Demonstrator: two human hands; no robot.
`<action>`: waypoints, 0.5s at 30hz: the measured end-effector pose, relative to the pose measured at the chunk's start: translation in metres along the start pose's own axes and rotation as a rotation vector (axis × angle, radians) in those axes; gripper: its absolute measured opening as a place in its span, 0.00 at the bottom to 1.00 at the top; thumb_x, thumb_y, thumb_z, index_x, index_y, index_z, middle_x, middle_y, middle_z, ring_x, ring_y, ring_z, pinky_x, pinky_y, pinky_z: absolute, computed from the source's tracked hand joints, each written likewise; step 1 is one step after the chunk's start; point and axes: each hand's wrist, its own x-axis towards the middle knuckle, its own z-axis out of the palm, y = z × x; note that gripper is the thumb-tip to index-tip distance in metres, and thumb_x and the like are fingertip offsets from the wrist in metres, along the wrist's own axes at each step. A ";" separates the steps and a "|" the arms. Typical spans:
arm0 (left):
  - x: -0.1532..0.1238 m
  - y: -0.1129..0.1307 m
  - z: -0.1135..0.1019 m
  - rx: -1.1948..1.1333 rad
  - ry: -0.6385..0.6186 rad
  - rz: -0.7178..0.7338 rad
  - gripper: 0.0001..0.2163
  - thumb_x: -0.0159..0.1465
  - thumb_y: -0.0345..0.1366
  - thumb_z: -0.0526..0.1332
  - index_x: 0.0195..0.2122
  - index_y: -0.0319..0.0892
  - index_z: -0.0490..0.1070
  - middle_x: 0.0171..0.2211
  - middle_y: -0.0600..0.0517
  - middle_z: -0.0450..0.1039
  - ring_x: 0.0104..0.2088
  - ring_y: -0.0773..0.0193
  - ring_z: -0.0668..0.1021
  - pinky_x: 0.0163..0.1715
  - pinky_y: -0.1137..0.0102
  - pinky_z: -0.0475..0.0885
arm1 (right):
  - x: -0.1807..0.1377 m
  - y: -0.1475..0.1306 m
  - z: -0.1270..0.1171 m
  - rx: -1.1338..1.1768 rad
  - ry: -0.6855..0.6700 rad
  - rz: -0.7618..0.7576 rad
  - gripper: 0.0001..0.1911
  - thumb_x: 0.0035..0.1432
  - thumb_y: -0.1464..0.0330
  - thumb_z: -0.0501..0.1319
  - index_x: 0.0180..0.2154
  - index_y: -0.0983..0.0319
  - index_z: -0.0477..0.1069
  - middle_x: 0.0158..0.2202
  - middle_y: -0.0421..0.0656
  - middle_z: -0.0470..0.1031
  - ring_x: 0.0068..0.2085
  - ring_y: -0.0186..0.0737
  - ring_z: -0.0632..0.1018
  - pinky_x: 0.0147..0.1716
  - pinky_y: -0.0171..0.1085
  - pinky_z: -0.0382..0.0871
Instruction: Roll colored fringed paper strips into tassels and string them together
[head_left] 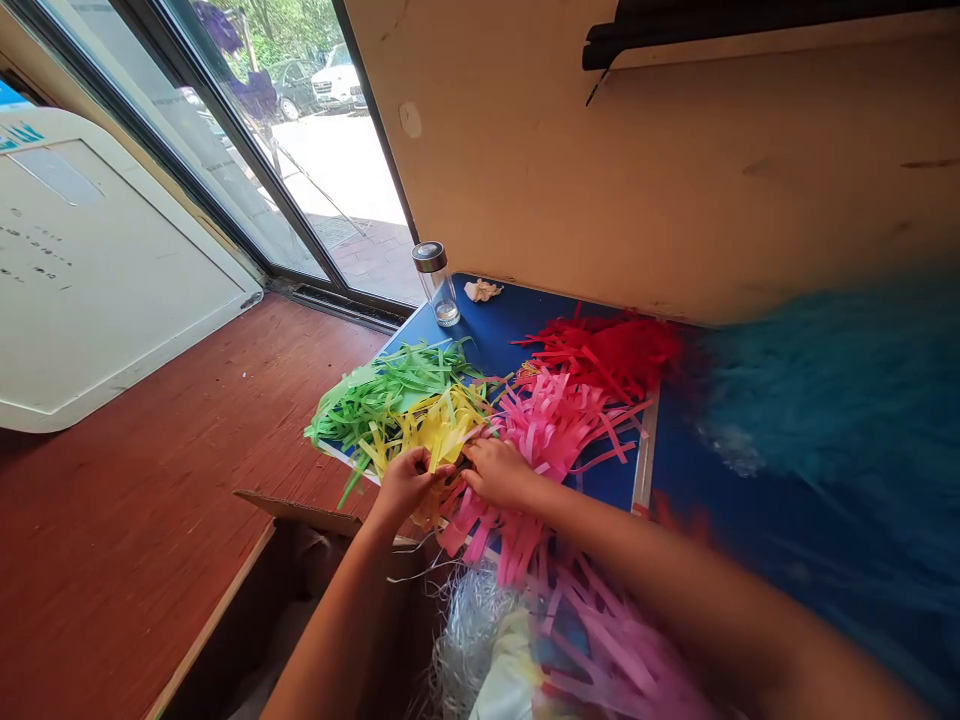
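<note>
- Left hand (405, 485): fingers curled shut, pinching yellow strips (442, 425).
- Right hand (499, 470): fingers bent onto the yellow strips; grip hidden, cannot tell.
- Yellow strips: both hands touch them; long axis runs 6 to 12 o'clock, fanning away from the fingers.
- Pink strips (559, 420): 2 o'clock of right hand.

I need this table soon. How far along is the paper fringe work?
Looks done: green fringe and red fringe lie cut and spread on the blue table. In hand: the left hand grips the yellow fringe, the right hand rests on the pink fringe. Probably left: the silver tinsel below lies untouched.
</note>
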 end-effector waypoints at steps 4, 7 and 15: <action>0.000 0.002 0.000 -0.076 0.002 -0.044 0.24 0.47 0.57 0.64 0.21 0.45 0.55 0.18 0.62 0.54 0.18 0.73 0.58 0.18 0.77 0.55 | -0.010 -0.008 0.000 -0.085 0.132 -0.200 0.15 0.66 0.67 0.50 0.46 0.65 0.72 0.48 0.53 0.74 0.53 0.52 0.69 0.52 0.50 0.56; 0.004 0.005 0.000 -0.074 0.003 -0.053 0.24 0.49 0.62 0.60 0.23 0.45 0.55 0.18 0.62 0.56 0.17 0.72 0.61 0.18 0.76 0.59 | -0.013 -0.015 0.002 -0.168 0.217 -0.418 0.17 0.63 0.67 0.55 0.50 0.67 0.69 0.48 0.53 0.73 0.51 0.52 0.69 0.51 0.50 0.56; 0.008 0.026 -0.007 0.370 0.104 0.079 0.07 0.51 0.36 0.62 0.25 0.44 0.63 0.21 0.58 0.64 0.23 0.66 0.69 0.26 0.73 0.63 | -0.005 -0.008 0.004 -0.190 0.176 -0.375 0.28 0.57 0.51 0.63 0.50 0.66 0.69 0.49 0.53 0.73 0.52 0.52 0.70 0.54 0.48 0.59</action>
